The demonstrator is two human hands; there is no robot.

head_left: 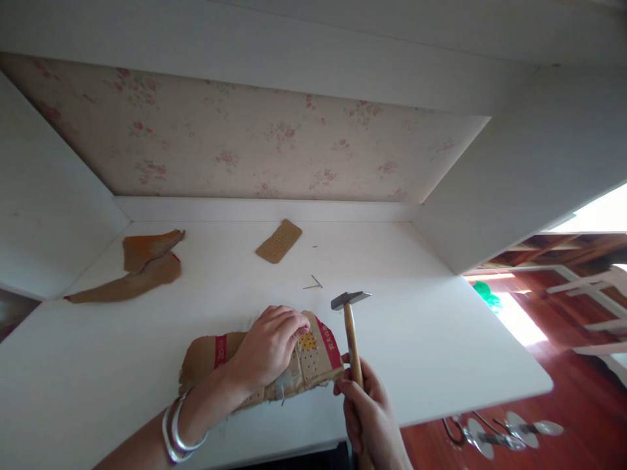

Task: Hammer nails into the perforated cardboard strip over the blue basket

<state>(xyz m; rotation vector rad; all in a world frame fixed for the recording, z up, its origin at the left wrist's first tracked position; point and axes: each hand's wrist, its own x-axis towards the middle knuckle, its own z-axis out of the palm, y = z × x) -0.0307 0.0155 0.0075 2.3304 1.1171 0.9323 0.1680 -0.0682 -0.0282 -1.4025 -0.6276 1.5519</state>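
A piece of torn brown cardboard (321, 375) with red printed bands lies near the front of the white surface. Many small holes and a yellow patch (307, 341) mark its right part. Over it rests my left hand (274, 343), fingers curled closed by the yellow patch; whatever they pinch is too small or hidden to name. My right hand (369, 405) is wrapped round the wooden handle of a hammer (353, 339), held upright at the cardboard's right end with its metal head above. Behind the hands lie a couple of thin nails (313, 285).
A small brown perforated cardboard rectangle (279, 241) lies towards the back. Torn brown scraps (151, 271) are at the left. White panels and a floral back wall (289, 143) enclose the desk (435, 352). Beyond its right edge, a glass-armed lamp (499, 434) stands over a red floor.
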